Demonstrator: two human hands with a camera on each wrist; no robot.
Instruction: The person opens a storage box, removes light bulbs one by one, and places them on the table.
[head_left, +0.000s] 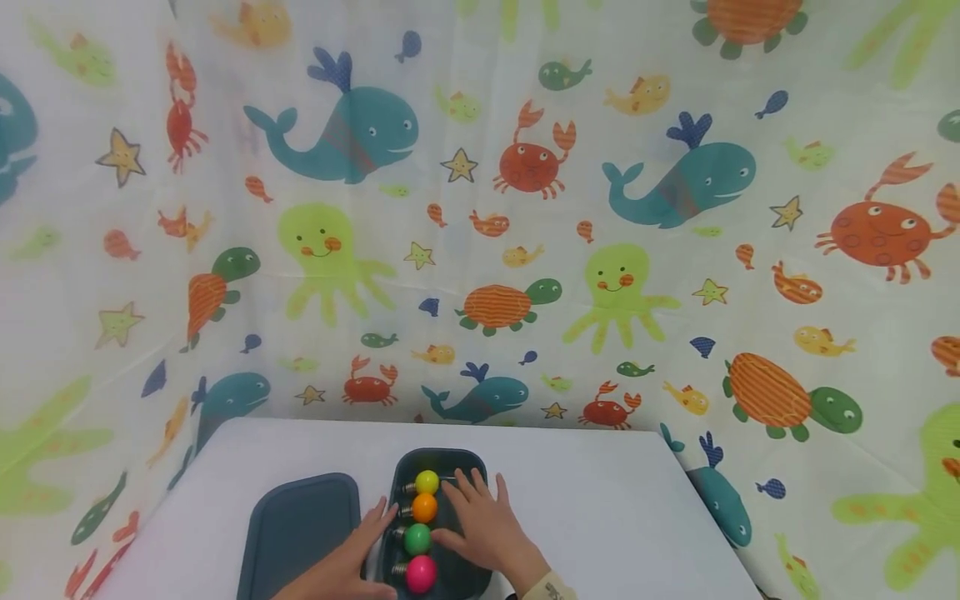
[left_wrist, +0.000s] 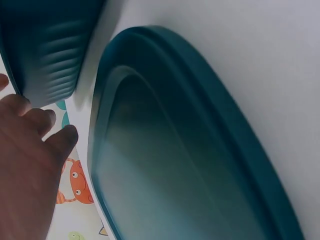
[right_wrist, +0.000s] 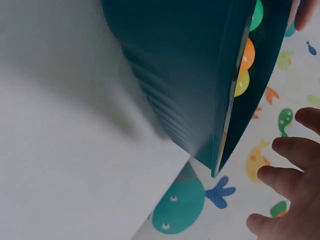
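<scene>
Two hands out over the desk (head_left: 600,508), side by side and relaxed.

The left hand (head_left: 354,557) slants toward the far right corner, its fingers (head_left: 377,518) pointing away from the body and the thumb set apart; the right hand (head_left: 482,523) sits a little nearer the far edge, back upward, tilted toward the far left corner, fingers spread, thumb stretched toward its partner.

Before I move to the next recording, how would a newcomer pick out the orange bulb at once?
On the white table, find the deep dark-teal container, right of the flat dark-teal lid. Inside, in a row of four, the round, glossy orange bulb is second from the far end. Orange sets it apart from its neighbours, the round yellow bulb and round green bulb.
</scene>
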